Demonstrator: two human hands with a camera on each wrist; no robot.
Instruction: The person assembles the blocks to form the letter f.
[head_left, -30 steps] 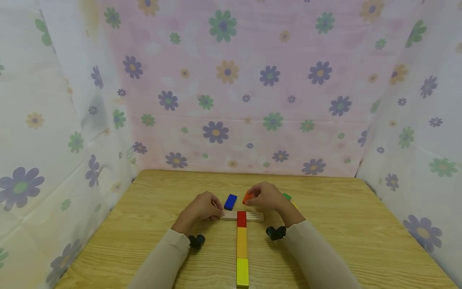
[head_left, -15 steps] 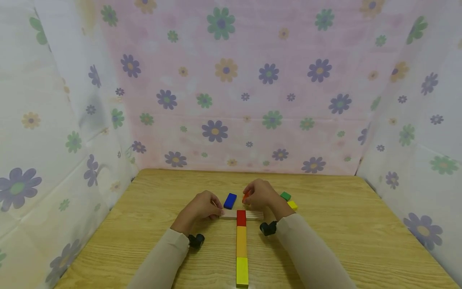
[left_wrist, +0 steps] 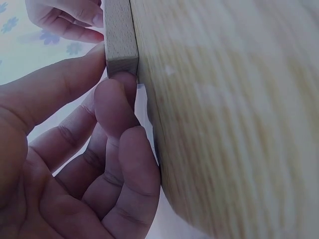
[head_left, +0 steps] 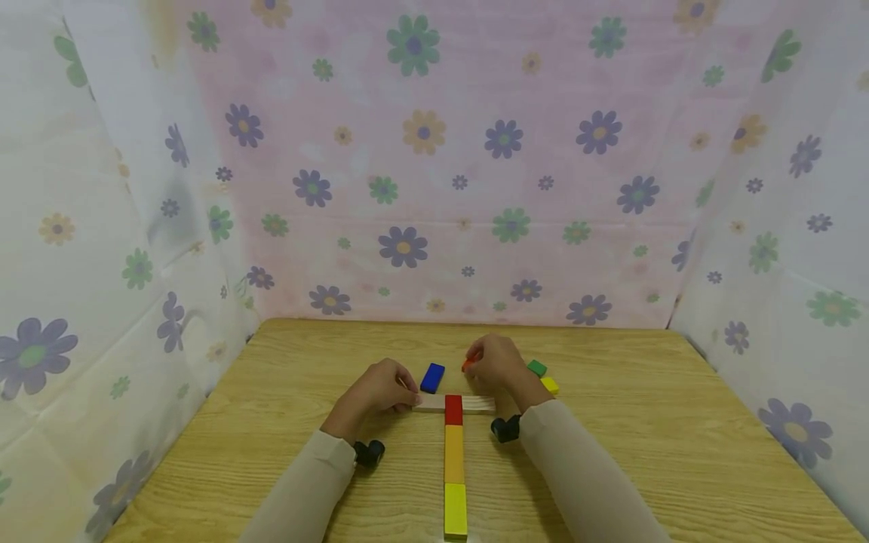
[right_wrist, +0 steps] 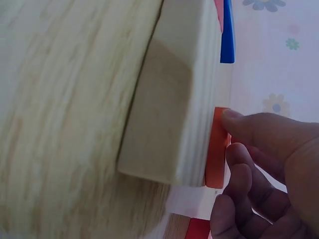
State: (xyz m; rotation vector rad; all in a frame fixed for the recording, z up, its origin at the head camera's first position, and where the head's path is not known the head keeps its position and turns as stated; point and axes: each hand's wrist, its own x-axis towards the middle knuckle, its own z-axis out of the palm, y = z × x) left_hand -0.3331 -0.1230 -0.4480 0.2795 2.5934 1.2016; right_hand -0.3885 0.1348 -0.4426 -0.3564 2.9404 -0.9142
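Observation:
A plain wooden strip [head_left: 478, 405] lies crosswise on the table, with a red block [head_left: 453, 410] across its middle. At its left end my left hand [head_left: 383, 386] pinches it; the left wrist view shows thumb and finger against the end of the strip [left_wrist: 120, 35]. Beyond the strip's right half, my right hand [head_left: 498, 363] holds a small orange block [head_left: 468, 363] between thumb and fingers. In the right wrist view the orange block [right_wrist: 217, 149] appears beside the strip [right_wrist: 159, 99]; whether they touch I cannot tell. A blue block [head_left: 432, 378] lies between the hands.
An orange-yellow block [head_left: 454, 454] and a yellow block [head_left: 455, 511] continue in line from the red one toward me. Right of my right hand lie a green block [head_left: 537, 368] and a small yellow block [head_left: 550, 385]. Flowered cloth [head_left: 434, 188] surrounds the wooden table [head_left: 631, 422].
My right hand, holding the orange block, shifts left, then slightly back right and away from me. The green and small yellow blocks come into fuller view. My left hand stays in place.

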